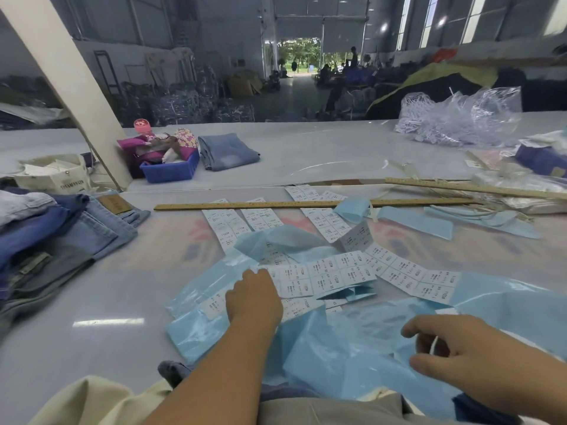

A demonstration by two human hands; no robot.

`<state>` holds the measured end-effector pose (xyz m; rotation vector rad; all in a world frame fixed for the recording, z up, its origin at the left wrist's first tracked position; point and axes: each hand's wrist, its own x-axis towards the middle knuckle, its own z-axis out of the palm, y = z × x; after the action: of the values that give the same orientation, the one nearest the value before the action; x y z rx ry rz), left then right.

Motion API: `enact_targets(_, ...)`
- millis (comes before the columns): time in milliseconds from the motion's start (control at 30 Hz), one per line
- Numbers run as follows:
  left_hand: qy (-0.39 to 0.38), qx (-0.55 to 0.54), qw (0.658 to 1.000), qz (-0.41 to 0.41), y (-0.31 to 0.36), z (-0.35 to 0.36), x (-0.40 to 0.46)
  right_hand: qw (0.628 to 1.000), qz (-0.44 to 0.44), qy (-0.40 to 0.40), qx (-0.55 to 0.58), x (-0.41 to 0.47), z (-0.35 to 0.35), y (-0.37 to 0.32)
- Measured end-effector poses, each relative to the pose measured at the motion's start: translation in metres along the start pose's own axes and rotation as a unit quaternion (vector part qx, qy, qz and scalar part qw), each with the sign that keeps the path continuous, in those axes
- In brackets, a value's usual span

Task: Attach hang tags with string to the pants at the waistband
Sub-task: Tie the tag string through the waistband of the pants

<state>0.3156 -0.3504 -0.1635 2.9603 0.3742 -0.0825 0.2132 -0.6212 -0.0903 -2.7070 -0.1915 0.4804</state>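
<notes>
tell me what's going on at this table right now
A person is sorting label sheets spread over light blue backing paper on a work table. The left hand rests on the sheets with fingers curled at their edge; the right hand hovers over the blue paper, loosely curled. A stack of jeans waits at the left, and a wooden ruler lies beyond the sheets. No tag is on any pants yet.
</notes>
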Motion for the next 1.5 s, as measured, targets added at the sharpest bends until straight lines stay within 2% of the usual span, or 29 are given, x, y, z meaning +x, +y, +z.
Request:
enact_targets(67,0.015,-0.072,0.997,-0.015,-0.002,-0.004,0.0,0.999,-0.025,-0.014,0.016,0.0,-0.003,-0.007)
enact_targets(200,0.031,-0.116,0.993,-0.017,-0.002,-0.007,-0.002,0.998,-0.053,-0.034,0.002,0.01,-0.015,-0.034)
enact_targets(367,0.146,-0.251,0.957,-0.01,-0.008,-0.013,0.005,0.987,-0.106,-0.032,-0.113,0.048,-0.008,-0.074)
enact_targets(500,0.213,-0.31,0.926,0.007,-0.017,-0.017,0.011,0.984,-0.149,-0.011,-0.1,0.083,0.022,-0.091)
enact_targets(567,0.213,-0.35,0.912,-0.009,-0.024,-0.017,0.015,0.981,-0.164,-0.023,-0.102,0.094,0.038,-0.093)
enact_targets(667,0.172,-0.394,0.903,-0.02,-0.036,-0.015,0.02,0.97,-0.173,-0.074,-0.155,0.102,0.061,-0.087)
enact_targets(800,0.1,-0.371,0.923,-0.007,-0.046,-0.007,0.024,0.963,-0.191,-0.079,-0.173,0.105,0.073,-0.08)
enact_targets(933,0.019,-0.286,0.958,0.013,-0.05,0.001,0.022,0.956,-0.203,-0.08,-0.198,0.107,0.081,-0.076)
enact_targets(1000,-0.011,-0.254,0.967,0.018,-0.05,0.003,0.021,0.954,-0.176,-0.079,-0.23,0.107,0.084,-0.074)
enact_targets(1133,-0.036,-0.248,0.968,0.03,-0.052,0.003,0.02,0.947,-0.092,-0.023,-0.308,0.106,0.078,-0.068)
enact_targets(1200,-0.038,-0.243,0.968,0.038,-0.053,0.003,0.019,0.945,-0.083,-0.019,-0.314,0.104,0.077,-0.069)
enact_targets(1300,0.058,-0.186,0.977,0.089,-0.042,-0.004,0.014,0.951,-0.11,0.002,-0.29,0.1,0.078,-0.072)
enact_targets(1367,0.105,-0.194,0.968,0.122,-0.029,-0.012,0.012,0.956,-0.13,0.018,-0.261,0.098,0.076,-0.075)
enact_targets(1433,0.042,-0.215,0.963,0.154,-0.019,-0.015,0.008,0.972,-0.125,0.018,-0.2,0.095,0.068,-0.076)
enact_targets(1500,-0.037,-0.151,0.967,0.2,-0.011,-0.011,0.003,0.988,-0.097,0.04,-0.114,0.088,0.053,-0.073)
